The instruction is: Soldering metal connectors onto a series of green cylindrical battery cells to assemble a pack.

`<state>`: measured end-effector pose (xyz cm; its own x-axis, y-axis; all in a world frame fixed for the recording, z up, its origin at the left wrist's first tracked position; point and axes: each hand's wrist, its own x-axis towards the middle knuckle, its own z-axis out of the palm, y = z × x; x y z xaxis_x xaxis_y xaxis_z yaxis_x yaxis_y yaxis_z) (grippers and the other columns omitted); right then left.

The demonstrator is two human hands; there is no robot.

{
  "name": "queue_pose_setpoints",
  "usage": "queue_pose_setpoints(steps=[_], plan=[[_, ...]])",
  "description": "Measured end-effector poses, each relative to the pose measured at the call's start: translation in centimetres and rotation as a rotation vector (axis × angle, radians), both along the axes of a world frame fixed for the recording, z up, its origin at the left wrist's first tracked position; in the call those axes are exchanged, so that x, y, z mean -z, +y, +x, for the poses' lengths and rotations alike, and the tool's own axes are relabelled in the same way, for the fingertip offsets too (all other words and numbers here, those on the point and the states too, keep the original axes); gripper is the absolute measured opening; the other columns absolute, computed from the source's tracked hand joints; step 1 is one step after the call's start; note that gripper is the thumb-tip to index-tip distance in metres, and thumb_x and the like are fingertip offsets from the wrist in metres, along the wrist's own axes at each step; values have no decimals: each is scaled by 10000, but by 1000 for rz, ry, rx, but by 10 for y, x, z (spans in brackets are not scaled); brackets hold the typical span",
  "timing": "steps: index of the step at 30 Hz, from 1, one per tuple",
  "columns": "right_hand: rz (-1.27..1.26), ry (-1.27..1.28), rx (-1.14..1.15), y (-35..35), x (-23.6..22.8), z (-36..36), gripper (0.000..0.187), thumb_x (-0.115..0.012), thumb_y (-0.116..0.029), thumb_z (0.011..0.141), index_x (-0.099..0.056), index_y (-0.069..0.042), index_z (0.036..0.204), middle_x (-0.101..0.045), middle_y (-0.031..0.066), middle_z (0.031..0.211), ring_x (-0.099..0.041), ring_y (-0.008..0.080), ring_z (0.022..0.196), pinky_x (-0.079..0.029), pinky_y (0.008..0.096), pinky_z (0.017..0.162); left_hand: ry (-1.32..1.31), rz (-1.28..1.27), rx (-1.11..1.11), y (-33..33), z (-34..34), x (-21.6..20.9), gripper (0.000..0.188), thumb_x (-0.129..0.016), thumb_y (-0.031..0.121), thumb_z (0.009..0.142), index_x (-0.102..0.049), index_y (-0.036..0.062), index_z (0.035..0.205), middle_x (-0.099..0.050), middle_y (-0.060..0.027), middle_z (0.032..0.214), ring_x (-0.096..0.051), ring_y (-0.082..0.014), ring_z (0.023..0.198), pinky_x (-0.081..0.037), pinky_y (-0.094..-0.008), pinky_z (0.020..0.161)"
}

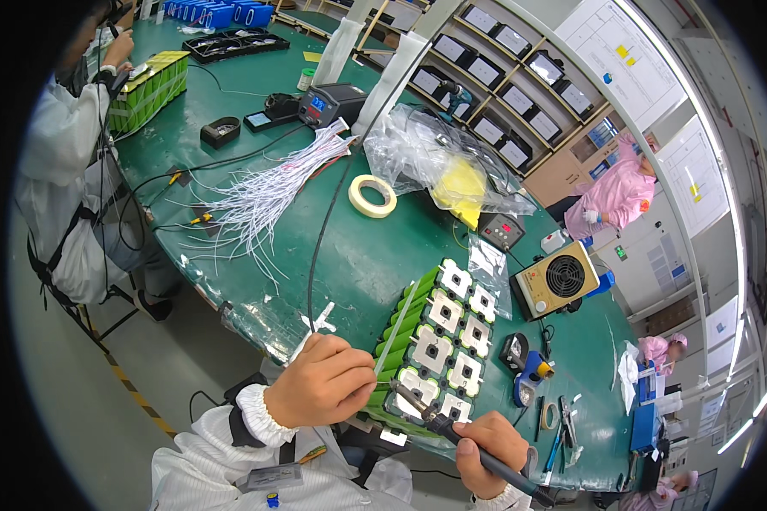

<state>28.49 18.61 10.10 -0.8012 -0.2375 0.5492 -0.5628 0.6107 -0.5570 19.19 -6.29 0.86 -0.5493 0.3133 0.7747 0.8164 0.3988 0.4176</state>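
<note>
My right hand [489, 453] is wrapped round the dark handle of a soldering iron [437, 422]. Its metal tip reaches the near left corner of a battery pack [435, 349], close to my left fingertips. Green cylindrical cells make up the pack, and white square pads with dark centres cover its upper face. At the pack's left edge my left hand [325, 381] is closed in a pinch. A thin white wire [395, 330] runs along the pack's side down to those fingers. The fingers partly hide where it ends.
A bundle of white wires [264, 192], a tape roll [372, 197], a soldering station [332, 104] and plastic bags [409, 140] lie beyond. Right of the pack are a fan unit [559, 279], an iron stand [527, 379] and pliers [568, 422]. A co-worker [60, 170] sits at left.
</note>
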Motion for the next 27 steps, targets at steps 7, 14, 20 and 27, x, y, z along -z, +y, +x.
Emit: queue_pose_setpoints(steps=[7, 14, 20, 27], plan=[[19, -11, -8, 0, -3, 0, 154, -691, -71, 861, -733, 55, 939, -668, 108, 717, -609, 229, 608, -469, 346, 571, 13, 13, 16, 2, -1, 1, 159, -778, 94, 785, -682, 106, 911, -671, 17, 986, -571, -204, 869, -436, -346, 792], [25, 5, 0, -2, -3, 0, 144, -686, -69, 863, -730, 52, 930, -668, 112, 721, -609, 232, 605, -475, 350, 574, 15, 88, -69, -13, -3, 1, 218, -800, 39, 704, -700, 120, 881, -719, 8, 996, -565, -231, 870, -452, -351, 799], [-12, 53, 29, -2, -1, 0, 167, -695, -105, 870, -727, 56, 898, -645, 106, 688, -592, 228, 588, -445, 342, 559, 16, 87, -75, -18, -2, -1, 224, -800, 28, 702, -698, 115, 882, -720, 7, 993, -563, -234, 868, -456, -346, 793], [-60, 26, 74, -3, 0, -1, 194, -699, -131, 874, -722, 61, 887, -632, 115, 678, -567, 213, 579, -425, 337, 556, 3, 83, -53, -16, -1, 5, 222, -800, 27, 708, -699, 114, 884, -721, 4, 994, -566, -239, 871, -457, -351, 787]])
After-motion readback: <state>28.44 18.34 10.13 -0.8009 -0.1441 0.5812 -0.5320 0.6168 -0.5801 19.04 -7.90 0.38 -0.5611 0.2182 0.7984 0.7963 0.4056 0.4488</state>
